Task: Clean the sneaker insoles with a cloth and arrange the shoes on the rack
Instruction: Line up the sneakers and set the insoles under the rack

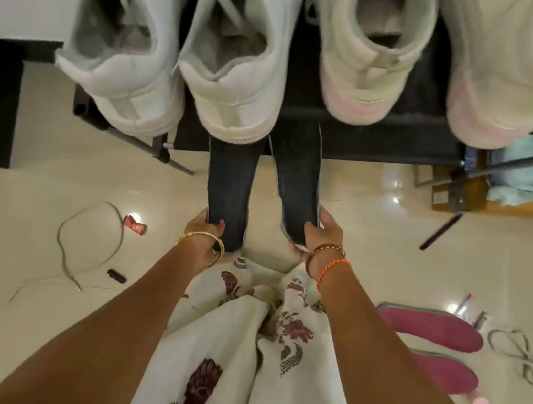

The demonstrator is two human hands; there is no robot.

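Note:
Two dark insoles are held side by side, their far ends reaching under the sneakers on the rack. My left hand [205, 232] grips the near end of the left dark insole [230, 183]. My right hand [319, 239] grips the near end of the right dark insole [298, 179]. Several pale sneakers stand heel-first on the black rack [362, 136]: two white sneakers [132, 48] [238, 72] on the left, two with pinkish heels [365, 62] [518, 82] on the right. No cloth shows clearly.
Two pink insoles [434, 329] [446, 373] lie on the tiled floor at right, next to a loose lace [520, 350]. Another lace [65, 253], a small red can [135, 223] and a small black object [117, 276] lie at left. A wooden box [462, 193] sits at right.

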